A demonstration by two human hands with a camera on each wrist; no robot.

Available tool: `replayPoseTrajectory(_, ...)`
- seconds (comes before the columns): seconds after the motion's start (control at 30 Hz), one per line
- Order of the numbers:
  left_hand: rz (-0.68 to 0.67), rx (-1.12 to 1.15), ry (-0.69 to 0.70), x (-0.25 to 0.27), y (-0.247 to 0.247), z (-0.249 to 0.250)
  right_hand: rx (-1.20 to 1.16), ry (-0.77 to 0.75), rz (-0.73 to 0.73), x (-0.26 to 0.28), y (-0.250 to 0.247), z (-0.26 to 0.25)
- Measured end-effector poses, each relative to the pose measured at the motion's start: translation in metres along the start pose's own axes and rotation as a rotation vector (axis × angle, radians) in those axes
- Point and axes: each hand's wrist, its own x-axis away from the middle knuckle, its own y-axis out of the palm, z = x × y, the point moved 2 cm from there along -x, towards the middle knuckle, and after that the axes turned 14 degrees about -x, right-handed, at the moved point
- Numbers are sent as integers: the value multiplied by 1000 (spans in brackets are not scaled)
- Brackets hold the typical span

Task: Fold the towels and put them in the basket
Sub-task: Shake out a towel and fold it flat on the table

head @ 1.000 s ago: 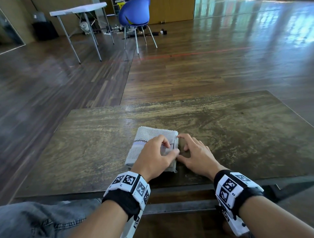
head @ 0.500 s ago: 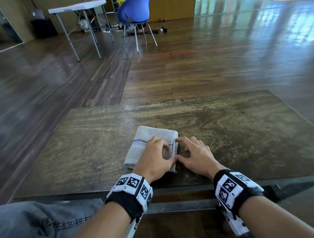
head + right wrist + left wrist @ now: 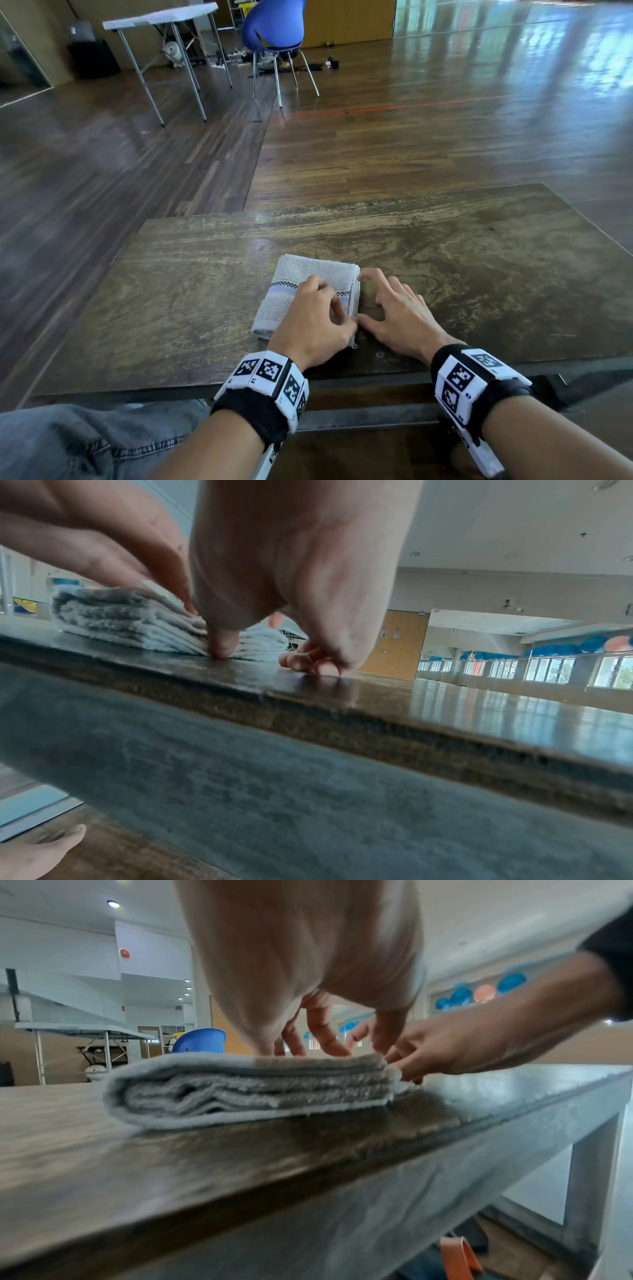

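A grey towel (image 3: pixel 308 274) with a checkered stripe lies folded into a thick stack on the wooden table (image 3: pixel 479 274), near the front edge. My left hand (image 3: pixel 329 308) rests on top of it, bent fingertips pressing its right part and thumb at the near right corner. The left wrist view shows the towel (image 3: pixel 240 1091) layered under those fingers (image 3: pixel 322 1031). My right hand (image 3: pixel 394 308) lies spread on the table just right of the towel, its fingertips and thumb (image 3: pixel 219 645) touching the towel's (image 3: pixel 113 618) right edge. No basket is in view.
The table's front edge (image 3: pixel 342 377) runs just under my wrists, and my jeans-clad leg (image 3: pixel 85 442) is below at left. Far across the wood floor stand a blue chair (image 3: pixel 274 27) and a white folding table (image 3: pixel 161 15). An orange object (image 3: pixel 459 1259) sits under the table.
My left fingers have slid slightly along the towel's top near its right edge. My right hand and the towel have stayed where they were.
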Motion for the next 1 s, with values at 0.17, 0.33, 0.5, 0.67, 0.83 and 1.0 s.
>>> replayPoseTrajectory(0.17, -14, 25, 43, 7, -3, -6, 52, 5, -36, -2, 0, 0)
replayPoseTrajectory(0.33, 11, 113, 28, 1, -12, -3, 70, 24, -52, -4, 1, -1)
replayPoseTrajectory(0.5, -28, 153, 88, 3, -5, 6, 88, 62, -70, -4, 0, -3)
replayPoseTrajectory(0.67, -64, 100, 100, 6, 8, 3, 7, 131, -151, -5, -10, -12)
replayPoseTrajectory(0.83, -113, 264, 49, 0, -1, 4, 33, -75, 170, -10, -9, -38)
replayPoseTrajectory(1.0, -5, 299, -25, -13, -14, -18, -258, -100, 37, -24, 27, -56)
